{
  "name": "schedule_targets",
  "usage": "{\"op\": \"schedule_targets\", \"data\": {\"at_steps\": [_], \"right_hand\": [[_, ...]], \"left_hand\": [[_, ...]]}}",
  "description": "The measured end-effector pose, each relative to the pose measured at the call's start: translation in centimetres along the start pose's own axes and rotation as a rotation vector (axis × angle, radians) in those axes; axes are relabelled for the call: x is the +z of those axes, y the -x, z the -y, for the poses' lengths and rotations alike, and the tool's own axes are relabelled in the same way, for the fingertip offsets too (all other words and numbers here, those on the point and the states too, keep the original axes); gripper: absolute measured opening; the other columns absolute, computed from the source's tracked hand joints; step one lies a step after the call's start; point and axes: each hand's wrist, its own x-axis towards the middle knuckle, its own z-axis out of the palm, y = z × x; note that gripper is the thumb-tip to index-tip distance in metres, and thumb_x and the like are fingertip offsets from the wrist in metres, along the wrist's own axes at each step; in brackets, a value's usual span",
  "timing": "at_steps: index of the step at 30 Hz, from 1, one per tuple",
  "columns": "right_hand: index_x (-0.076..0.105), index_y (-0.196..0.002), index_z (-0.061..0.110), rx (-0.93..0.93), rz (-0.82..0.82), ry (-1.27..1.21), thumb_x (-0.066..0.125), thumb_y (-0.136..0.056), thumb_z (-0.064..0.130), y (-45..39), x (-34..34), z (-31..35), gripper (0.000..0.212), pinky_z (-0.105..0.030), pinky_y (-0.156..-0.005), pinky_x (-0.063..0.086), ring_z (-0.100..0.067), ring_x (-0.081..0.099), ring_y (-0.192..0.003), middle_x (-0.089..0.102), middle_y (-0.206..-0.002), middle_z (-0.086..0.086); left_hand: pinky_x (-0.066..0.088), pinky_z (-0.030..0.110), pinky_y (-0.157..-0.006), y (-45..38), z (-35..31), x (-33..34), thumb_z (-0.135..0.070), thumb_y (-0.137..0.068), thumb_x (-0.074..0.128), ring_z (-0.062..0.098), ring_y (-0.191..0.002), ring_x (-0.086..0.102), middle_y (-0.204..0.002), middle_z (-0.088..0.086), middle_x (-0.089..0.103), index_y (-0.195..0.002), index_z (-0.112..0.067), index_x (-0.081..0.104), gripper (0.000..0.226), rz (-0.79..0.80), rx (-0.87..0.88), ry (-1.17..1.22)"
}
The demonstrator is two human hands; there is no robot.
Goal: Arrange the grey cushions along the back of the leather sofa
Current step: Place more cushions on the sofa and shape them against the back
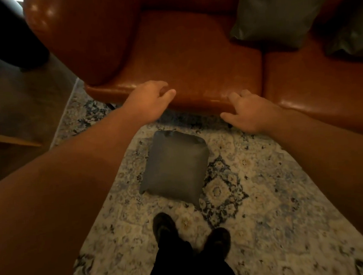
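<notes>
Two dark shoes (191, 233) stand close together on a patterned rug (268, 228), at the bottom of the view. The rug is pale with blue and cream flowers.

Just past the shoes, a grey cushion (174, 168) lies flat on the rug. It is square and a bit puffy. Nothing touches it.

Two bare arms reach out over the cushion, one on each side. The left hand (150, 101) is up by the front edge of the leather sofa (192, 57). Its fingers are bent loosely and it holds nothing. The right hand (249, 113) is near the same edge, a little lower. Its fingers are spread apart and it holds nothing too. I cannot tell if the hands touch the sofa or just hang in front of it.

The sofa is orange-brown and shiny. Its fat round arm is on the left.

Farther back, a second grey cushion (279, 12) leans against the sofa back, on the right. Another grey cushion (353, 30) sits beside it at the far right edge.
</notes>
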Motion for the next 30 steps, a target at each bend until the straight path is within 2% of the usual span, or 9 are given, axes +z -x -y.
{"op": "schedule_targets", "data": {"at_steps": [4,8,15,19,27,30], "right_hand": [[0.029,-0.159,0.018,-0.003,-0.012,-0.039,0.046,-0.105,0.056,-0.4,1.4,0.9,0.068,-0.052,-0.109,0.048,-0.04,0.05,-0.137,0.043,-0.154,-0.021],[0.024,-0.162,0.016,0.004,0.031,-0.095,0.044,-0.107,0.055,-0.9,2.9,3.1,0.071,-0.05,-0.112,0.046,-0.04,0.046,-0.14,0.035,-0.16,-0.021],[0.023,-0.163,0.016,0.171,0.058,-0.299,0.045,-0.108,0.054,-2.9,7.2,7.4,0.07,-0.052,-0.109,0.046,-0.042,0.046,-0.137,0.033,-0.16,-0.02],[0.026,-0.162,0.015,0.259,0.046,-0.391,0.045,-0.107,0.056,-4.1,11.2,8.4,0.071,-0.052,-0.11,0.046,-0.043,0.046,-0.139,0.034,-0.161,-0.021],[0.025,-0.162,0.015,0.309,0.064,-0.413,0.048,-0.105,0.058,-8.1,20.2,7.0,0.075,-0.054,-0.114,0.044,-0.044,0.042,-0.145,0.032,-0.166,-0.021],[0.032,-0.159,0.013,0.316,0.035,-0.45,0.05,-0.104,0.057,-10.5,24.2,5.6,0.072,-0.051,-0.111,0.046,-0.044,0.045,-0.141,0.036,-0.162,-0.023]], "left_hand": [[0.046,0.052,-0.111,0.6,1.4,0.9,-0.051,-0.107,0.046,0.031,-0.134,0.055,-0.151,0.009,0.057,-0.153,-0.019,0.05,0.056,0.041,0.018,-0.054],[0.041,0.051,-0.117,-0.2,3.6,1.2,-0.052,-0.108,0.046,0.031,-0.142,0.048,-0.158,0.009,0.049,-0.155,-0.016,0.047,0.06,0.09,0.041,-0.129],[0.04,0.044,-0.113,-2.0,8.5,1.6,-0.051,-0.108,0.045,0.031,-0.142,0.048,-0.163,0.008,0.043,-0.159,-0.017,0.042,0.061,0.219,0.025,-0.128],[0.041,0.044,-0.113,-3.3,11.5,3.1,-0.052,-0.109,0.043,0.032,-0.143,0.047,-0.162,0.008,0.044,-0.158,-0.016,0.042,0.061,0.256,0.025,-0.15],[0.041,0.041,-0.107,-5.8,16.8,11.8,-0.056,-0.107,0.043,0.032,-0.143,0.047,-0.163,0.007,0.044,-0.159,-0.021,0.041,0.063,0.301,-0.042,-0.093],[0.04,0.044,-0.112,-6.8,18.7,16.1,-0.056,-0.107,0.044,0.032,-0.144,0.047,-0.163,0.008,0.043,-0.159,-0.021,0.04,0.063,0.314,-0.062,-0.067]]}}
